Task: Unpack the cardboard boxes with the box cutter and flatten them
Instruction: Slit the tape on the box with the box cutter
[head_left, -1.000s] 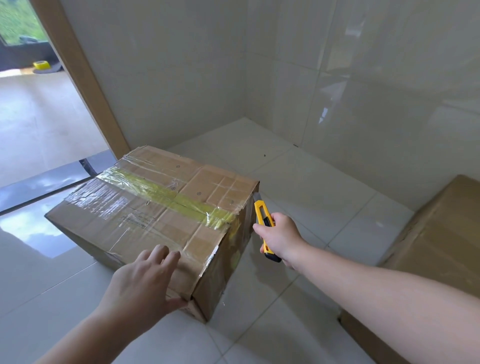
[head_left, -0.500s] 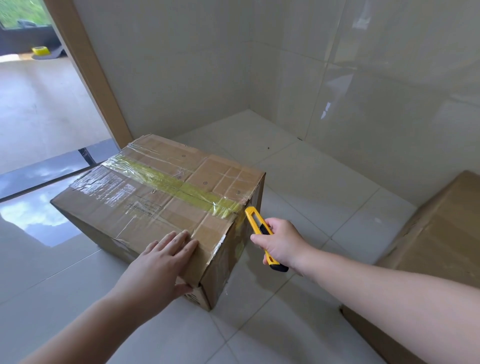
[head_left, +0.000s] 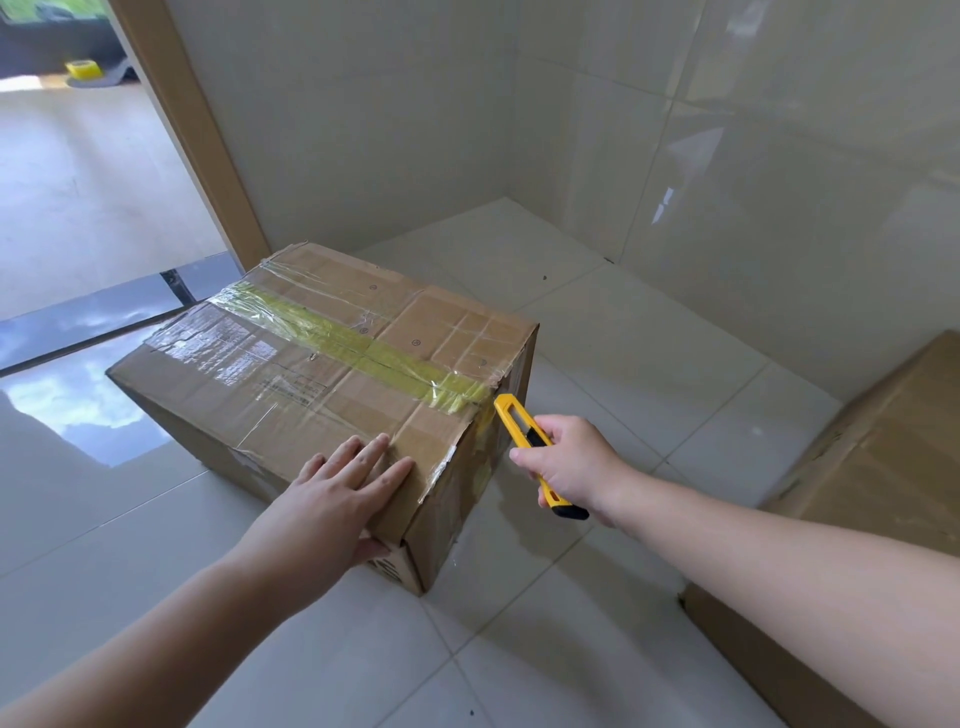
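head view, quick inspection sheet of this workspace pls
surface: glossy tiled floor, box standing on it
job's things: box taped shut, yellow tape along its top seam; yellow cutter, tip at the tape's end on the box edge; second box at right, partly out of frame
clutter: nothing seen
hands: left hand flat on the box top near its corner; right hand grips the cutter
cables: nothing seen
surroundings: tiled walls meeting in a corner, doorway at left
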